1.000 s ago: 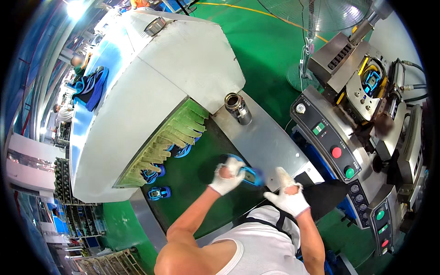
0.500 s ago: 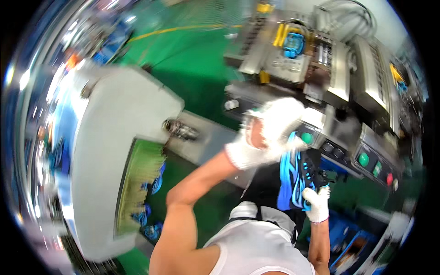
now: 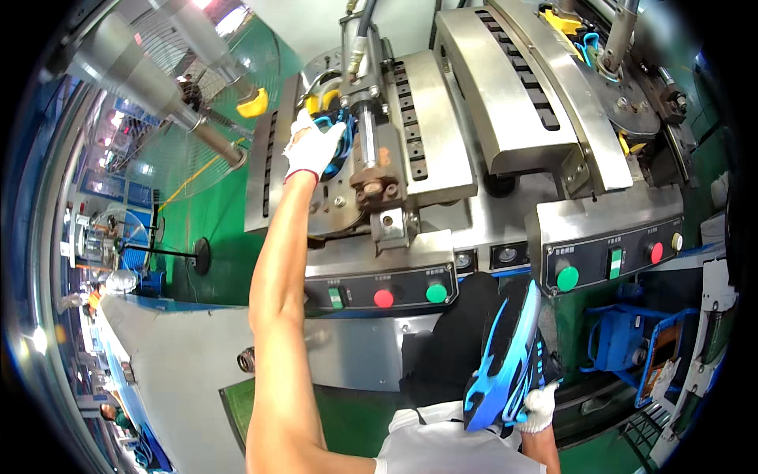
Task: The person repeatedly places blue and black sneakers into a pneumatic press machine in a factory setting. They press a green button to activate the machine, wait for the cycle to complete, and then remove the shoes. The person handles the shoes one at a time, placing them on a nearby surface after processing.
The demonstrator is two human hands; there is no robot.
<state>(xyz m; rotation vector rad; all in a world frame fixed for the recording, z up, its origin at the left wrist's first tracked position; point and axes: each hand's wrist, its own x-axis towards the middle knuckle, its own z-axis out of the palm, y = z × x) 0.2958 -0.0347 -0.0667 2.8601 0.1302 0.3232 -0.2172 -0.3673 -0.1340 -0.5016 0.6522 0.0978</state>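
A blue-black shoe (image 3: 505,355) is being clutched by the right hand (image 3: 539,407) near the control panel (image 3: 359,295)'s right corner. Toward the metal plate (image 3: 339,204)'s far edge, a second shoe (image 3: 338,163) is being touched by the left hand (image 3: 312,148), grip unclear, its right side being blocked by a cylinder (image 3: 365,130).

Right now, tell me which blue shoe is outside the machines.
The blue-and-black shoe in the right hand; the other shoe at the left hand sits in a machine.

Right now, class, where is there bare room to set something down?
Bare: the steel ledge between the left panel and green belt, plus the belt's visible part. Crowded: the left machine, where the left hand is at a shoe.
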